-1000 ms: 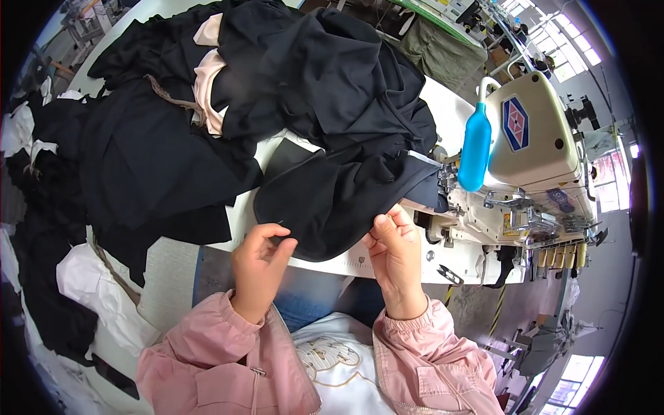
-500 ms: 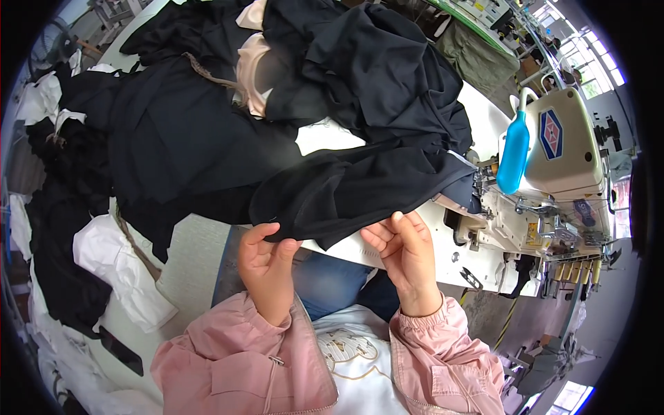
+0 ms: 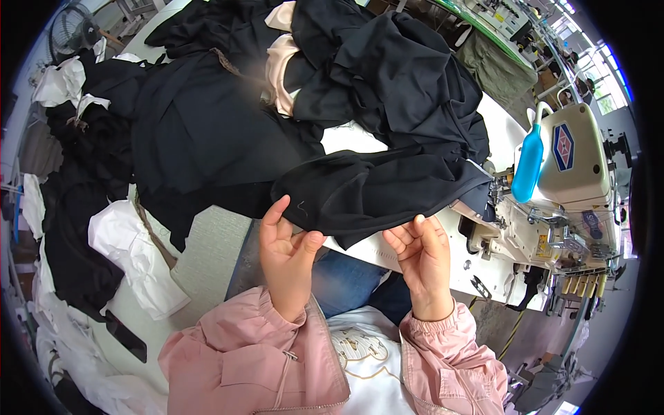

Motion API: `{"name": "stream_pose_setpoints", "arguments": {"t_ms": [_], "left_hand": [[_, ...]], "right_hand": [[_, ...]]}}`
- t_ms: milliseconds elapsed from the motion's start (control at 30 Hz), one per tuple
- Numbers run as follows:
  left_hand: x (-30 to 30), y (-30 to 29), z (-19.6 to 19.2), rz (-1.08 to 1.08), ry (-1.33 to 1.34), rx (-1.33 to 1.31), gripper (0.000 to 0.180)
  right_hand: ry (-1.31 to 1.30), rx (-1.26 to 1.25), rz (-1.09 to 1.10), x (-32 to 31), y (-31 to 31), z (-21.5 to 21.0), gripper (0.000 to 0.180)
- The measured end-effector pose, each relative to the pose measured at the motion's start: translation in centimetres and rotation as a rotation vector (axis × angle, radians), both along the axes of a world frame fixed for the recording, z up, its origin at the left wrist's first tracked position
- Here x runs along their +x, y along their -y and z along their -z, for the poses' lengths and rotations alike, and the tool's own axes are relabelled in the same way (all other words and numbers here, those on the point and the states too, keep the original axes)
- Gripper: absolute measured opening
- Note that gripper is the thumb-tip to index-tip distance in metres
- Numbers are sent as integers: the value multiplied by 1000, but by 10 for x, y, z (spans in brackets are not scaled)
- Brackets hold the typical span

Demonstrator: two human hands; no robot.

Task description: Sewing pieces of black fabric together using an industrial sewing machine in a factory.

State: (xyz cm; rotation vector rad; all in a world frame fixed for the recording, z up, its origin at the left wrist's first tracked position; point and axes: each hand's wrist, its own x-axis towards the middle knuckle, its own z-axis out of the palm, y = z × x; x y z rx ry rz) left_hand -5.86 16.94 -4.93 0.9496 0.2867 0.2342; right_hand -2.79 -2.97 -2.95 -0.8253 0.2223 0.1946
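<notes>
Black cloth [image 3: 387, 183] is apparently pinched by right fingers [image 3: 430, 238] (left fingers [image 3: 275, 213] spread).

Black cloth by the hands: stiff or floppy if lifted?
Likely floppy: the black cloth drapes in soft folds and a corner hangs loose. Probably light for its spread, since it looks thin. It may drag at its right end, which reaches the sewing machine.

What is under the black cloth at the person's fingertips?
Along the near edge of the black cloth, white tabletop shows between the left hand and right hand. What lies beneath the cloth's middle is covered.
</notes>
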Motion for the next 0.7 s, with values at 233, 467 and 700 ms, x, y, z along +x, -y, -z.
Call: {"name": "stream_pose_setpoints", "arguments": {"t_ms": [233,467,700], "left_hand": [[6,-1,-3,96,98,113,92],[-1,4,-3,171,98,139,109],[-7,12,0,232,111,181,112]], "right_hand": [[-7,-50,15,3,5,3,25],[-41,-92,40,2,7,9,24],[-35,-69,90,-1,6,12,13]]}}
